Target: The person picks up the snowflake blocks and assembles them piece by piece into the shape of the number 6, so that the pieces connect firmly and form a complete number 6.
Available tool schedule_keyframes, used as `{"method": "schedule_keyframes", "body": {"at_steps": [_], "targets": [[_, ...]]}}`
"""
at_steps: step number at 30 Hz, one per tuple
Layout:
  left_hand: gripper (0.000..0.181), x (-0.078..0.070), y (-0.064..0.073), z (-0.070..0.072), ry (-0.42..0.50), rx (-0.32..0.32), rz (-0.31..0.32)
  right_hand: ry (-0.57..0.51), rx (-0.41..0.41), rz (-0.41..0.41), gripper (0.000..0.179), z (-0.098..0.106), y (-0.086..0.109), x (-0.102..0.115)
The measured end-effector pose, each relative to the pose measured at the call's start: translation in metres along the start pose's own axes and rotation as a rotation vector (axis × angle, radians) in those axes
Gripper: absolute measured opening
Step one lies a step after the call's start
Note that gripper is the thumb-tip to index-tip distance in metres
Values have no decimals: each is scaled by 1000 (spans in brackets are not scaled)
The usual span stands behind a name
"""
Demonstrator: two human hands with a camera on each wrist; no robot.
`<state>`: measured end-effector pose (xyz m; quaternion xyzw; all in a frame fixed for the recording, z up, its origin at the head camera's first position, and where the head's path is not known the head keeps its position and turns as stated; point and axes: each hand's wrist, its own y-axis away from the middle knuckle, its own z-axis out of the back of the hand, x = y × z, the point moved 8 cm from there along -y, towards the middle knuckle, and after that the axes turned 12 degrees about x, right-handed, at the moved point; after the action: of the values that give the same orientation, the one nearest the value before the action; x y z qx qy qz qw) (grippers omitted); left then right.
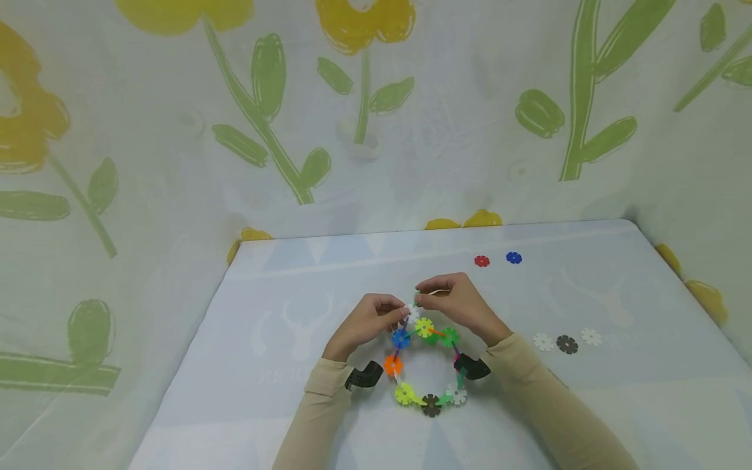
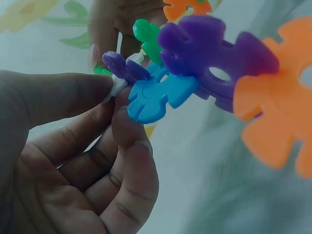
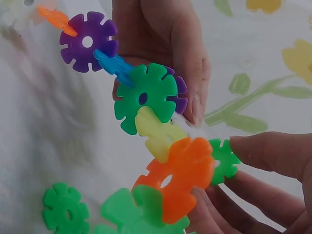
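Observation:
A ring of interlocked plastic snowflake discs, with a blue disc (image 1: 401,338), an orange disc (image 1: 393,365) and a dark brown disc (image 1: 431,405) among them, spans the space between the forearms. At its far side my left hand (image 1: 365,321) pinches a white snowflake disc (image 1: 413,314) between thumb and fingertips; a purple disc (image 2: 124,68) is slotted beside it. My right hand (image 1: 461,301) grips a green snowflake disc (image 3: 224,161) by its edge, right at the white disc. In the right wrist view an orange disc (image 3: 178,178) partly covers the fingers.
On the table (image 1: 258,313), a loose red disc (image 1: 482,261) and blue disc (image 1: 514,258) lie at the back. Two white discs (image 1: 543,342) and a brown disc (image 1: 567,344) lie to the right. A flower-patterned curtain (image 1: 446,130) borders the table.

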<state>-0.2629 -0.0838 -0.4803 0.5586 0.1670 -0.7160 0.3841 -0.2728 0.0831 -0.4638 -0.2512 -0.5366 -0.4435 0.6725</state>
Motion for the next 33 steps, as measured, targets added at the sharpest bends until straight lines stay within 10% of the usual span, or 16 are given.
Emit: {"method": "schedule_keyframes", "body": {"at_steps": [33], "targets": [[23, -2, -1, -1, 23, -18, -31, 31, 27, 34, 31, -3, 2, 10]]}}
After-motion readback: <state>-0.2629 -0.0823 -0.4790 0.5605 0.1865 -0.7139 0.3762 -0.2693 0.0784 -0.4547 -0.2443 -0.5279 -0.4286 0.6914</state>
